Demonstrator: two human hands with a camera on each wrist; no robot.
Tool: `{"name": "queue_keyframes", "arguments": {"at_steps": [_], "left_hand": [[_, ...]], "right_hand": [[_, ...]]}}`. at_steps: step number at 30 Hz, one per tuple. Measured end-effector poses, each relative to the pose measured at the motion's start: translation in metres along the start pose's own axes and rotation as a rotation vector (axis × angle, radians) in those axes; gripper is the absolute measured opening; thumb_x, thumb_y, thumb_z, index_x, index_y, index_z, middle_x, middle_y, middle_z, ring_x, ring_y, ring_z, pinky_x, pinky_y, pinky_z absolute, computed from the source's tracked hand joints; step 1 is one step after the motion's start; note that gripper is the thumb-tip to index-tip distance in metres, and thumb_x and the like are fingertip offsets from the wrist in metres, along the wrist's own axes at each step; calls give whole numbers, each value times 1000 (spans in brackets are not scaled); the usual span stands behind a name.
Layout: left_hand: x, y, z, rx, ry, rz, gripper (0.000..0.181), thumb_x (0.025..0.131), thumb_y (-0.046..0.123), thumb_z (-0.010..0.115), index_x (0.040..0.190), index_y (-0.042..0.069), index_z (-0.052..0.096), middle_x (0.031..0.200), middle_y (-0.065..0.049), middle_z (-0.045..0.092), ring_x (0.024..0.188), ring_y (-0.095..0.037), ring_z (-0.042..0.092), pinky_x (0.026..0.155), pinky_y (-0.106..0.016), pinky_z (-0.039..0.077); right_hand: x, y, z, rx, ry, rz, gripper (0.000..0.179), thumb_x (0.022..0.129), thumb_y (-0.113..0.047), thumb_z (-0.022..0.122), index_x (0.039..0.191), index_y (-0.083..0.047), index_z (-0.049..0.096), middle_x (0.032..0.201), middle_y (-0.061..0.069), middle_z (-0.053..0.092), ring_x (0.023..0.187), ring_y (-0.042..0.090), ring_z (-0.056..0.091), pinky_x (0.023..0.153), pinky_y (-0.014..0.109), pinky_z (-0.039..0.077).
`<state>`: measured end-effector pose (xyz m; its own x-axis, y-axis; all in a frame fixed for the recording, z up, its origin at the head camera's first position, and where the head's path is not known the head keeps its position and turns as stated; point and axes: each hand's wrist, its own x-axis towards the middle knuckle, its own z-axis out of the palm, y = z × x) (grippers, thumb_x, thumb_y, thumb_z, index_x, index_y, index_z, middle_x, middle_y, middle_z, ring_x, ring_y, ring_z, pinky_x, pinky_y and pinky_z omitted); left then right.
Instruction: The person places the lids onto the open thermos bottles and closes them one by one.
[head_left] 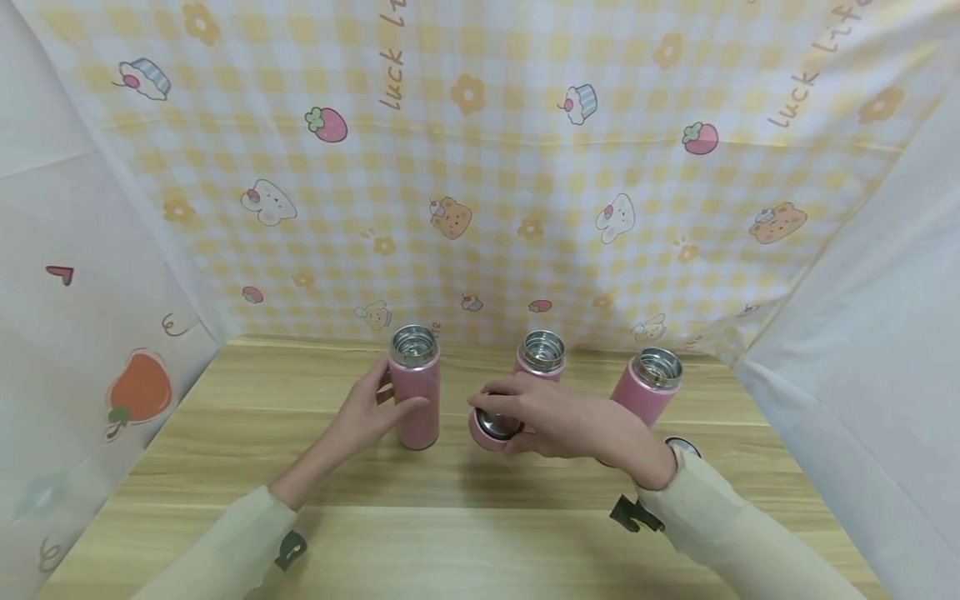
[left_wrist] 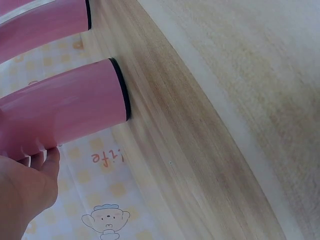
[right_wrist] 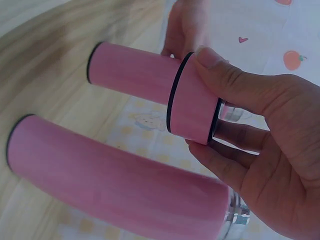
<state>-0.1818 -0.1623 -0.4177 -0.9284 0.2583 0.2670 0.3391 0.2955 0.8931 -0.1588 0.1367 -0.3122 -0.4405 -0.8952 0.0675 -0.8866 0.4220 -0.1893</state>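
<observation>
Three pink thermos bottles stand uncapped, their steel necks showing. My left hand point(head_left: 367, 412) grips the leftmost thermos point(head_left: 417, 404), thumb across the front and fingers behind. In the left wrist view, the fingers of that hand point(left_wrist: 30, 187) wrap the body of this upright thermos point(left_wrist: 70, 105). Between the left and middle bottles, my right hand point(head_left: 562, 417) holds a pink lid point(head_left: 487, 433) with a dark, shiny inside. The right wrist view shows thumb and fingers pinching the lid point(right_wrist: 195, 100) at its sides. Behind this hand is the middle thermos point(head_left: 542, 354), partly hidden.
The third thermos point(head_left: 647, 387) stands to the right, partly covered by my right wrist. Beside it, another lid point(head_left: 684, 447) lies on the wooden table point(head_left: 390, 542). A yellow checked cloth point(head_left: 495, 167) hangs at the back, with pale cloth on both sides.
</observation>
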Motion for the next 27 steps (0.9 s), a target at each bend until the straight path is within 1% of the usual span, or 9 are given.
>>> {"name": "queue_keyframes", "arguments": {"at_steps": [4, 7, 11, 15, 17, 20, 23, 27], "left_hand": [[0, 1, 0, -2, 1, 0, 72, 89, 22, 82, 148, 11, 42, 143, -13, 52, 131, -35, 50, 105, -51, 46], [0, 0, 0, -2, 0, 7, 72, 89, 23, 82, 148, 11, 42, 143, -13, 52, 131, -35, 50, 105, -52, 46], [0, -1, -1, -2, -3, 18, 73, 89, 22, 81, 149, 11, 41, 144, -13, 52, 131, -35, 50, 104, -51, 46], [-1, -3, -1, 2, -4, 24, 71, 89, 22, 81, 148, 12, 43, 142, -12, 53, 130, -34, 51, 104, -51, 47], [-1, -3, -1, 5, -4, 27, 70, 89, 22, 81, 147, 12, 43, 141, -11, 54, 129, -34, 52, 104, -52, 47], [0, -2, 0, 7, -3, 24, 69, 90, 23, 81, 147, 13, 44, 140, -11, 54, 129, -34, 52, 104, -52, 46], [0, -1, 0, 8, -2, 22, 69, 89, 23, 81, 146, 13, 44, 140, -11, 55, 129, -34, 52, 104, -52, 46], [0, -2, 0, 5, -3, 25, 69, 90, 22, 81, 147, 13, 44, 140, -11, 55, 129, -33, 52, 104, -52, 47]], "right_hand": [[6, -1, -8, -8, 19, -14, 63, 85, -15, 85, 141, -9, 59, 133, 9, 58, 116, 25, 55, 93, 35, 53], [11, -1, -12, -15, 44, -54, 60, 84, -8, 82, 139, -8, 59, 130, 9, 59, 113, 23, 56, 92, 33, 53], [17, 0, -17, -24, 70, -87, 56, 85, -7, 81, 137, -8, 60, 125, 8, 60, 111, 21, 57, 92, 31, 52], [22, -2, -22, -29, 55, -59, 59, 86, -12, 85, 139, -10, 59, 128, 8, 58, 114, 22, 56, 94, 32, 52], [24, -4, -25, -35, 40, -25, 63, 86, -15, 85, 142, -10, 58, 132, 9, 57, 116, 23, 54, 95, 33, 52], [26, -5, -30, -50, 39, 6, 67, 87, -19, 84, 146, -13, 55, 135, 8, 56, 119, 23, 53, 96, 34, 52], [31, -5, -33, -59, 58, 4, 66, 87, -18, 84, 147, -13, 55, 135, 8, 56, 120, 23, 53, 97, 34, 50], [40, -3, -38, -61, 103, -51, 61, 87, -15, 84, 141, -8, 58, 131, 9, 57, 117, 23, 54, 97, 33, 49]]}}
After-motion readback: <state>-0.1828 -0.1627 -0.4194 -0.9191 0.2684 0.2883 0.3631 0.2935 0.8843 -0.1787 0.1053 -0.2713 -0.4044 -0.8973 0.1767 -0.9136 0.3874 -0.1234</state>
